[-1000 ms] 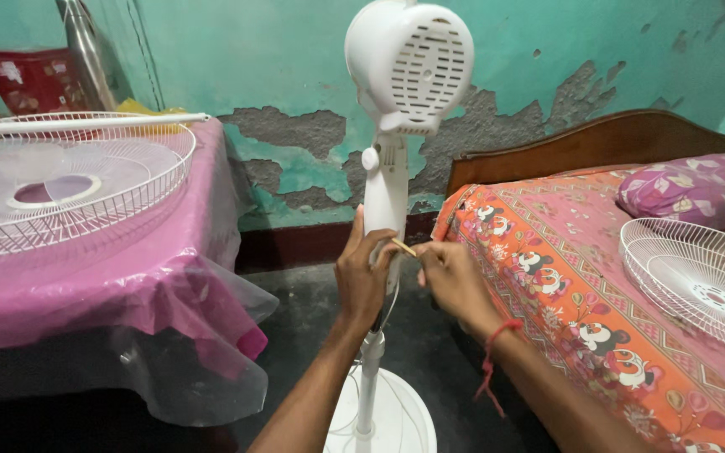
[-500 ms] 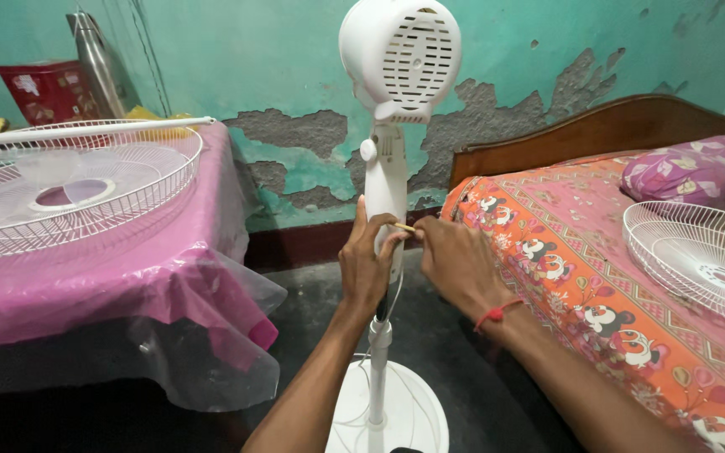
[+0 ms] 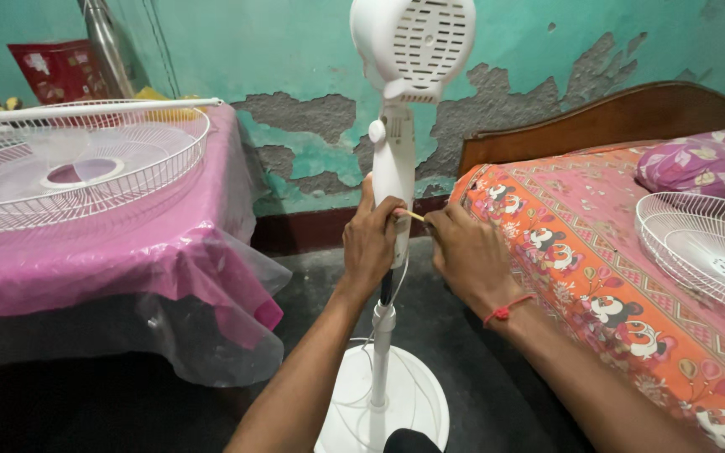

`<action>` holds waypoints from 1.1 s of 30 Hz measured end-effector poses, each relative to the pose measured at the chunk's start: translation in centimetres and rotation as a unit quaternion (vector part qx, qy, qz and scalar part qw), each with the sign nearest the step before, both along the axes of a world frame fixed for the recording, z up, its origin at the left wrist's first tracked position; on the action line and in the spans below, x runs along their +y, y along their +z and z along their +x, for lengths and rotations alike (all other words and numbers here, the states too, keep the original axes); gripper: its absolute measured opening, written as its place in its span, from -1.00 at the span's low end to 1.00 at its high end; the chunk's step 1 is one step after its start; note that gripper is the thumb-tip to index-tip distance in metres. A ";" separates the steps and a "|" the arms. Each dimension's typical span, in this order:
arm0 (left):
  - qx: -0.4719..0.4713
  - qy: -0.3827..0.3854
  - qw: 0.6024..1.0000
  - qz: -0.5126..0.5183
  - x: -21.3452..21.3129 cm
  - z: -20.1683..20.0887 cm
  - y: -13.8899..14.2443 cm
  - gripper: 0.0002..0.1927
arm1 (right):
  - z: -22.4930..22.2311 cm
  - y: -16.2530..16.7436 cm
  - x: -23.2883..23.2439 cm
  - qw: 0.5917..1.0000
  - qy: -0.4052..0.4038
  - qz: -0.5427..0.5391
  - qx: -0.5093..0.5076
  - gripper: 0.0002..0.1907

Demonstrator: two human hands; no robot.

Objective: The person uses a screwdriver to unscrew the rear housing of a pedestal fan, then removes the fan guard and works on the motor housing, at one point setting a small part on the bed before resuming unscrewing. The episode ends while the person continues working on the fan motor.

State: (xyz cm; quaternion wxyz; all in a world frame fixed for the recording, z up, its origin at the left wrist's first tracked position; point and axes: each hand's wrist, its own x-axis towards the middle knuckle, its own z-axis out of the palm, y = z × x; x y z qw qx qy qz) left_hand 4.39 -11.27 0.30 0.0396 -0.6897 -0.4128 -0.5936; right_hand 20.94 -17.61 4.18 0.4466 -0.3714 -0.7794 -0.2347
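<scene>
Both hands meet at the white fan stand: my left hand wraps its neck to steady it, while my right hand pinches a thin yellow stick against it.

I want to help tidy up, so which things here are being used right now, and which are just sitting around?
Being used:
- white stand fan, gripped on its column by the left hand
- thin yellowish stick, pinched by the right hand

Just sitting around:
- fan grille on the pink table
- second grille on the bed
- purple pillow
</scene>
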 end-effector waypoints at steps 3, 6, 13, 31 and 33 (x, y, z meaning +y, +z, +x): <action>-0.062 -0.061 0.996 0.026 -0.4 -0.7 0.2 -0.78 | -0.4 -0.1 0.4 0.995 -0.074 -0.053 -0.035 -0.81; -0.057 -0.122 0.990 0.044 -0.4 -1.4 0.2 -0.73 | -1.1 -0.7 2.3 0.988 -0.097 -0.115 0.025 -0.78; -0.068 -0.049 0.996 0.026 0.6 -0.6 -0.6 -0.81 | -1.5 -0.6 5.3 0.918 -0.039 -0.349 0.184 -0.64; -0.127 -0.011 0.992 0.005 1.0 -0.3 -1.2 -0.47 | -1.1 -1.3 4.7 0.983 -0.082 -0.151 0.070 -0.75; -0.095 -0.019 0.992 0.081 0.7 -0.5 -1.4 -0.59 | -0.5 -1.2 6.3 0.938 -0.008 -0.299 0.177 -0.66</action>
